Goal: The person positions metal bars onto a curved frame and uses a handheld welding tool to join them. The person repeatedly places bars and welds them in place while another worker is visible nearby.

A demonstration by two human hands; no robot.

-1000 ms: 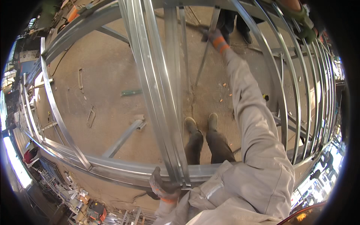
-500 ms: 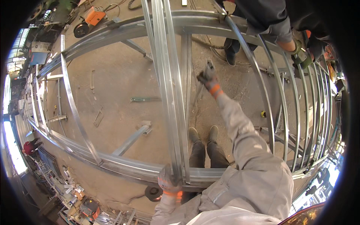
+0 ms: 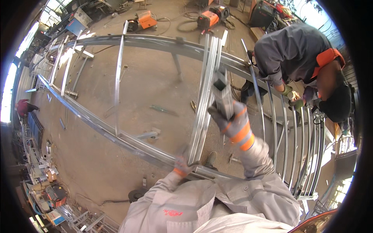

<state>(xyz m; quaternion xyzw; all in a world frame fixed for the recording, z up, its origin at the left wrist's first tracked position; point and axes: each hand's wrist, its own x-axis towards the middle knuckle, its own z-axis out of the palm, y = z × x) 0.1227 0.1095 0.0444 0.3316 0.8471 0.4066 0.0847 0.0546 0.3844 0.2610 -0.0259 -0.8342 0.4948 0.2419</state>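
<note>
My right hand (image 3: 231, 118), in a grey glove with orange bands, is closed round a short square metal tube (image 3: 222, 91). It is raised over the frame, with the tube's dark end pointing away from me; both are a little blurred. Several long metal bars (image 3: 205, 105) lie side by side across the curved metal frame (image 3: 153, 42). Gloved too, my left hand (image 3: 184, 166) is closed at the bars' near end, by the frame's near rail. Some of its fingers are hidden.
At the right, a bent-over co-worker (image 3: 289, 50) has gloved hands at the frame's crossbars (image 3: 285, 136), where sparks show. Orange machines (image 3: 208, 19) and cables stand beyond the frame. A green bar (image 3: 163, 110) lies on the floor. Another person (image 3: 26, 108) is far left.
My right hand has risen toward me with the square tube, from low over the floor. The view has shifted, showing more of the co-worker. My left hand stays by the bars' near end.
</note>
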